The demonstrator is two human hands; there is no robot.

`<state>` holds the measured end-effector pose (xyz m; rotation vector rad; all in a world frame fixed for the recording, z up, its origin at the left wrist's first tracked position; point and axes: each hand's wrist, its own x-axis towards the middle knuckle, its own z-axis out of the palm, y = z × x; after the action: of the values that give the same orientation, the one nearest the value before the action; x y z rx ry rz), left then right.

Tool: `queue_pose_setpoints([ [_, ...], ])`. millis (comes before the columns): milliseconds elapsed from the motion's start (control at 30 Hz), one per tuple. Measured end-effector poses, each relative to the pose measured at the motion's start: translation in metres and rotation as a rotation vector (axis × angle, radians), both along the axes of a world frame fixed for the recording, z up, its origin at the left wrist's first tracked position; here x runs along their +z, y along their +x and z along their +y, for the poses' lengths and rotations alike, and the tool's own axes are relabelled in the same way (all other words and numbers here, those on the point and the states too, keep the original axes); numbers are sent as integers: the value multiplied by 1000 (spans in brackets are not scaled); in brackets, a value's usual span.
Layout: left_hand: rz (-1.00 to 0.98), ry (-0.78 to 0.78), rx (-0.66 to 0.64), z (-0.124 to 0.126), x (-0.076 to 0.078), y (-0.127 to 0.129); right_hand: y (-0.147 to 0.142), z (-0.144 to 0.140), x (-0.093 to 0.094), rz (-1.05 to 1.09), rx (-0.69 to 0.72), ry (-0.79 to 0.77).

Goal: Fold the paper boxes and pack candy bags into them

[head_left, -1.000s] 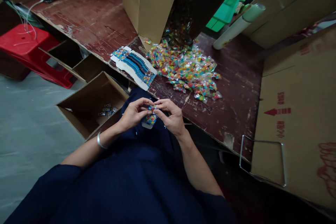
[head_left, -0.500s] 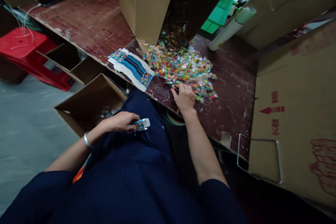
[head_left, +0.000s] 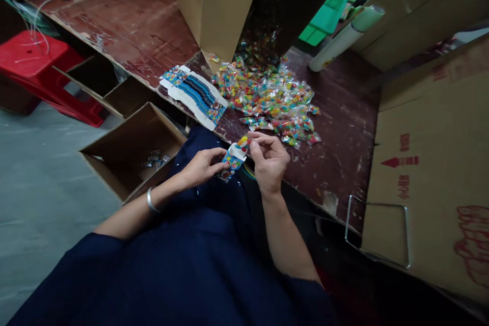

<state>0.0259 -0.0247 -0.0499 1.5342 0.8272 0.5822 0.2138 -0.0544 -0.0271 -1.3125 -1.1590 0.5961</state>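
Observation:
My left hand [head_left: 206,165] is closed on a small blue printed candy box [head_left: 233,162] whose white flap end stands open toward the right. Between the thumb and fingers of my right hand [head_left: 269,160] is a small clear bag of colourful candies [head_left: 243,143], held right at the mouth of the box. Beyond the hands, a loose pile of similar candy bags [head_left: 267,91] covers part of the dark red table [head_left: 336,122]. A stack of flat, unfolded blue cartons [head_left: 196,94] lies by the table's front edge.
A tall cardboard box [head_left: 225,5] stands behind the pile, spilling bags. Below left, an open carton [head_left: 114,163] holds several small packed boxes, near a red stool [head_left: 38,61]. At right are a large carton [head_left: 431,163], a metal wire frame [head_left: 376,204] and a plastic-film roll [head_left: 344,41].
My right hand has come back from the pile with a candy bag. My left hand has raised the box and moved it right, so the two meet.

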Motion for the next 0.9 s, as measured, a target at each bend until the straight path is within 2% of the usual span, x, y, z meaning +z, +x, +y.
queue_pose_setpoints([
  [100,-101,-1,86,-3,-1,2,0,-4,2,-192,29,9],
  [233,-90,75,151,-5,-3,-1,10,-3,10,-482,84,59],
  [367,-36,180,180,-6,-4,-2,14,-1,18,-588,239,9],
  [433,-61,173,222,-6,-3,-2,14,-3,18,-529,265,-1],
  [500,-150,104,262,-7,-2,-1,11,-8,14,-401,248,-8],
  [600,-287,0,280,-9,1,1,1,-14,2,-134,253,-64],
  [700,-327,-41,264,-11,3,2,-12,-17,-11,98,229,-117],
  [800,-298,-88,219,-10,3,2,-20,-17,-18,167,157,-111],
  [900,-296,-117,215,-9,2,2,-23,-15,-19,118,148,-75],
])
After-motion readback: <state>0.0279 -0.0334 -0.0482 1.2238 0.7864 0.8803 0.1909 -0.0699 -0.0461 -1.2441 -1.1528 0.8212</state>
